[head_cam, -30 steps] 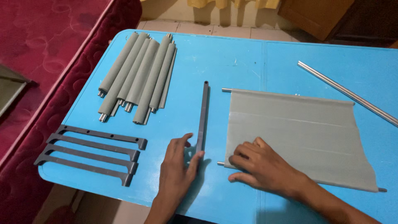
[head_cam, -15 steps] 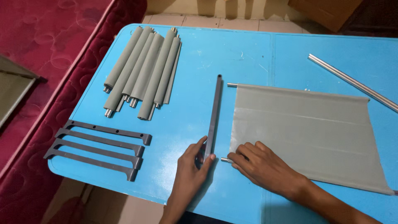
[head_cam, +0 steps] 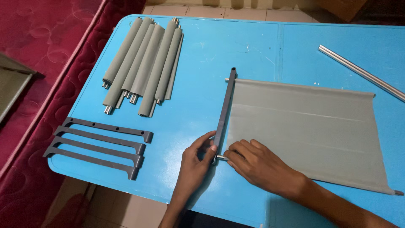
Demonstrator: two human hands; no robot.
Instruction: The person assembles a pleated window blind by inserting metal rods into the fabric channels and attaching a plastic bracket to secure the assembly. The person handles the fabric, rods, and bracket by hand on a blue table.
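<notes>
- The left hand (head_cam: 195, 162), low in the middle of the frame, pinches the near end of the dark grey bar (head_cam: 224, 114) between thumb and fingers, which steadies that end against the sheet's edge.
- The right hand (head_cam: 257, 165) lies just right of it, fingers pressed together and flat on the near corner of the grey fabric sheet (head_cam: 303, 126); the fingertips close on the small metal rod tip (head_cam: 222, 158) that pokes out beside the bar. I judge this holds the rod in line with the bar's end.
- The bar lies along the sheet's left edge, running up toward the middle of the frame, its far end touching the rod stub there.
- The rolled grey tubes (head_cam: 143, 63) lie bundled at upper left and three more dark bars (head_cam: 99, 145) sit side by side at lower left, well apart from the hands on the blue table (head_cam: 253, 46). A metal rod (head_cam: 360, 71) lies at upper right.
- Compared with a second ago, the bar has moved from well left of the sheet to sit against its edge, and the left hand has shifted from flat on the table to gripping the bar's end.
</notes>
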